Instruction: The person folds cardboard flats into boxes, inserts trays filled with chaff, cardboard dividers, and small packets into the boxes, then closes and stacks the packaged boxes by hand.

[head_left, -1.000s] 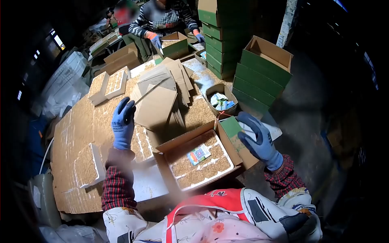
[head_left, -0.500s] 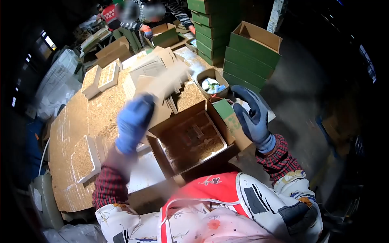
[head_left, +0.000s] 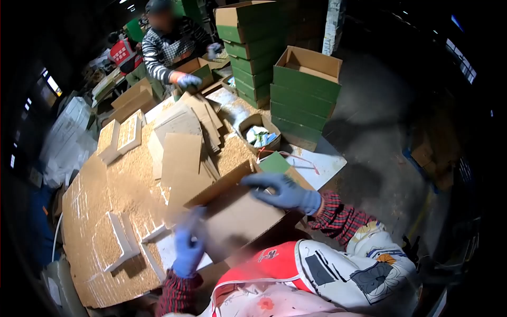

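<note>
A cardboard box (head_left: 222,186) with raised side walls stands in front of me. A flat cardboard sheet (head_left: 244,219) lies inside it and covers what was visible there. My left hand (head_left: 189,245), in a blue glove, is at the box's left side beside the sheet's edge. Motion smears its fingers, so whether it grips the sheet is unclear. Over the box's right side reaches my right hand (head_left: 285,191), also gloved, its fingers stretched out and holding nothing.
Loose cardboard sheets (head_left: 180,156) lie beyond the box on the shavings-strewn table (head_left: 87,232). White foam trays (head_left: 122,245) sit at left. A bin of packets (head_left: 260,132) and green box stacks (head_left: 303,98) stand at right. A co-worker (head_left: 171,53) is across the table.
My left hand has brought a cardboard sheet down into the box, hiding the brown contents. My right hand has moved left over the box. The view has shifted, showing more of the co-worker.
</note>
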`<control>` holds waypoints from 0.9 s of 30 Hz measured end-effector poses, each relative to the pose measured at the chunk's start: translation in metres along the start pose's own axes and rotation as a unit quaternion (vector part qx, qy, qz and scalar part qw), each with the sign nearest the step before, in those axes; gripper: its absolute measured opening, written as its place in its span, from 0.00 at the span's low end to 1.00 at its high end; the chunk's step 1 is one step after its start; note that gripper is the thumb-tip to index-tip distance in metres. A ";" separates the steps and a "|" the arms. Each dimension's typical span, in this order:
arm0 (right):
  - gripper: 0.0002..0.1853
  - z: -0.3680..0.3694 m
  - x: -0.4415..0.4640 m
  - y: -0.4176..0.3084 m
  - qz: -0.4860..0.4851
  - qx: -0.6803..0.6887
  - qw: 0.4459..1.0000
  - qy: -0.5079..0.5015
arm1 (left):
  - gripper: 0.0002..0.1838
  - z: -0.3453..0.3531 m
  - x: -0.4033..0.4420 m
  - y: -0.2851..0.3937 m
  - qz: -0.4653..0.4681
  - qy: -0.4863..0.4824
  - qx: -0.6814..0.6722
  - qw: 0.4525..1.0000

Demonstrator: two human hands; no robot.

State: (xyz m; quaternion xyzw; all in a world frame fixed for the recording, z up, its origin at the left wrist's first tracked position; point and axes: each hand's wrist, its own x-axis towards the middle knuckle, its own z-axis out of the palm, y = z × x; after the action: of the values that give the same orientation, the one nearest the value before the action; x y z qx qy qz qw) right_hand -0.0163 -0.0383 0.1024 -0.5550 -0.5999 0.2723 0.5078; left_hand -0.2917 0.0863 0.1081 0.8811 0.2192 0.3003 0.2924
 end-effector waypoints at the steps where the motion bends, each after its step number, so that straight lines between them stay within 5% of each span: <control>1: 0.18 -0.014 -0.003 0.018 -0.017 0.010 0.992 0.121 | 0.17 -0.006 -0.012 -0.014 -0.095 0.098 -0.126 0.983; 3: 0.18 -0.032 -0.010 0.080 0.108 0.251 0.947 0.172 | 0.20 0.009 -0.044 -0.071 -0.277 0.206 -0.425 0.837; 4: 0.21 -0.024 -0.014 0.084 0.277 0.360 0.885 0.105 | 0.22 0.027 -0.062 -0.095 -0.310 0.197 -0.439 0.820; 5: 0.24 -0.008 -0.025 0.088 0.431 0.453 0.780 0.033 | 0.23 0.057 -0.080 -0.115 -0.317 0.154 -0.365 0.862; 6: 0.35 0.008 -0.030 0.111 0.361 0.235 0.902 -0.030 | 0.26 0.086 -0.093 -0.126 -0.314 0.130 -0.284 0.897; 7: 0.46 0.025 -0.035 0.134 0.289 -0.019 0.955 -0.060 | 0.28 0.110 -0.095 -0.127 -0.320 0.140 -0.253 0.902; 8: 0.49 0.043 -0.039 0.129 0.212 -0.170 0.962 0.040 | 0.31 0.121 -0.094 -0.124 -0.329 0.151 -0.243 0.900; 10: 0.50 0.046 -0.035 0.109 0.305 -0.122 0.944 0.006 | 0.37 0.124 -0.085 -0.118 -0.339 0.159 -0.243 0.895; 13: 0.53 0.044 -0.037 0.102 0.219 -0.057 0.974 0.009 | 0.40 0.108 -0.051 -0.083 -0.307 0.144 -0.332 0.880; 15: 0.51 0.018 -0.041 0.081 0.181 0.056 0.981 0.048 | 0.38 0.091 -0.021 -0.061 -0.379 0.045 -0.305 0.872; 17: 0.48 -0.021 -0.052 0.065 0.179 0.186 0.953 0.160 | 0.31 0.105 0.018 -0.061 -0.271 0.053 -0.338 0.900; 18: 0.47 -0.052 -0.056 0.059 0.164 0.289 0.921 0.202 | 0.30 0.100 0.049 -0.050 -0.087 -0.036 -0.149 0.984; 19: 0.44 -0.086 -0.061 0.041 0.138 0.291 0.913 0.250 | 0.30 0.095 0.080 -0.040 0.115 -0.042 0.037 0.992; 20: 0.41 -0.120 -0.067 0.022 0.110 0.290 0.904 0.295 | 0.29 0.107 0.118 -0.030 0.060 -0.089 -0.159 0.981; 22: 0.38 -0.184 -0.076 -0.007 0.021 0.243 0.889 0.387 | 0.28 0.132 0.194 -0.009 -0.086 -0.111 -0.566 0.812; 23: 0.37 -0.208 -0.076 -0.027 -0.014 0.158 0.882 0.445 | 0.28 0.144 0.234 0.015 -0.003 -0.110 -0.561 0.821; 24: 0.34 -0.230 -0.074 -0.034 -0.033 0.160 0.849 0.502 | 0.31 0.164 0.274 0.009 -0.021 -0.110 -0.597 0.794; 25: 0.32 -0.251 -0.073 -0.040 -0.052 0.158 0.813 0.558 | 0.33 0.175 0.306 0.028 -0.063 -0.077 -0.567 0.817; 27: 0.26 -0.298 -0.061 -0.033 -0.148 0.142 0.783 0.587 | 0.38 0.206 0.365 0.028 0.012 -0.087 -0.451 0.888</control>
State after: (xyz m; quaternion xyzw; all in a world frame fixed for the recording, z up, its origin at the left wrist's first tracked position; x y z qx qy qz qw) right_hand 0.2348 -0.1746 0.2128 -0.4335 -0.2150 -0.1032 0.8690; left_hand 0.1131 0.1918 0.1392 0.6794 0.0232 0.2921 0.6727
